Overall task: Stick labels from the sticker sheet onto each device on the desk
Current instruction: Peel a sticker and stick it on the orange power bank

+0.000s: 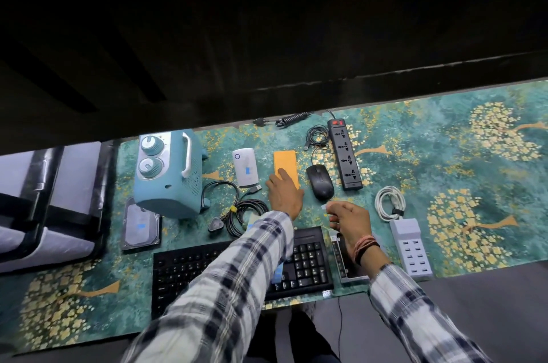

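My left hand [284, 192] lies flat on the near end of an orange rectangular device [286, 163], fingers spread. My right hand [347, 215] hovers just right of it, near the black mouse [319, 181], pinching a small pale label [323, 207] between thumb and fingertip. A white power bank [245, 166] and a hard drive [141, 227] each carry a blue label. A black keyboard [305, 261] sits under my forearms, with a blue sticker sheet [278, 273] partly hidden beneath my left sleeve.
A teal speaker-like box [167, 172] stands at left, black cables [237, 214] beside it. A black power strip [345, 155], a white USB charging hub [410, 247] with coiled cord, and a grey tray-like device [344, 258] lie to the right. A patterned green cloth [444, 169] covers the desk.
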